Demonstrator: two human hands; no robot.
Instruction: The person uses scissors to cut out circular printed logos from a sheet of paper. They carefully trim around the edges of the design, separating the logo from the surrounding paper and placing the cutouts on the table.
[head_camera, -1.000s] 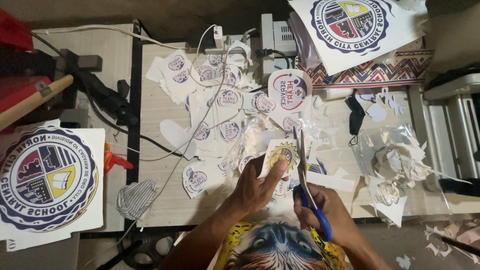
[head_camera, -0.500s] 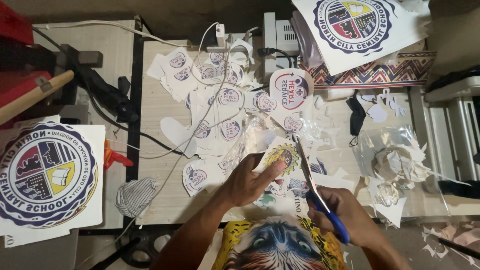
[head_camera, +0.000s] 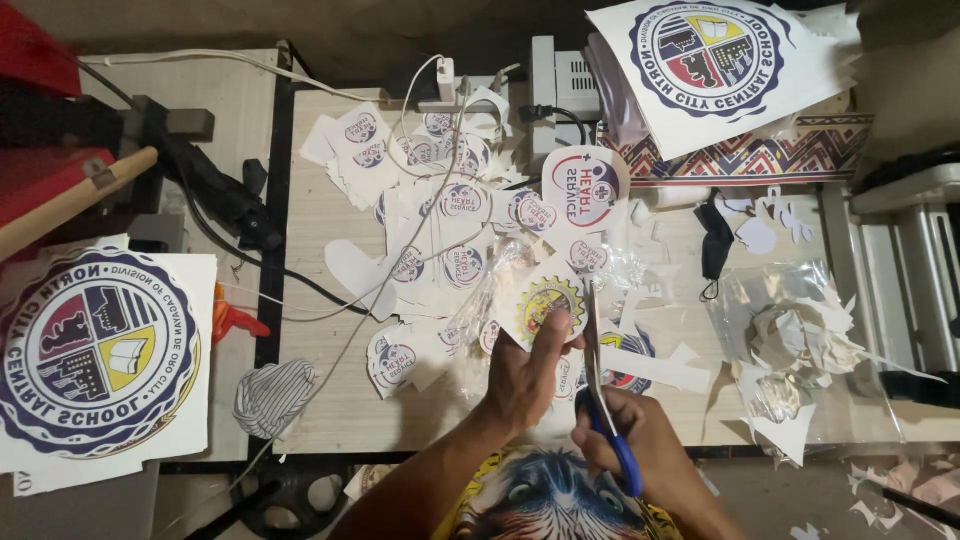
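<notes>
L hand (head_camera: 530, 375) fingers pinch a round yellow-centred sticker (head_camera: 545, 303) on white paper, held just above the counter (head_camera: 330, 400) near its front edge. R hand (head_camera: 625, 440) fingers closed thru the blue handles of scissors (head_camera: 598, 380), blades up, touching the sticker's R edge. Behind: scatter of small round red/blue stickers (head_camera: 440, 210) on white cutouts; one bigger round badge (head_camera: 585, 190). Large round crest print (head_camera: 95, 350) far L, another crest print (head_camera: 715, 55) top R on a patterned box. Clear plastic bag w/ paper scraps (head_camera: 810, 340) at R.
</notes>
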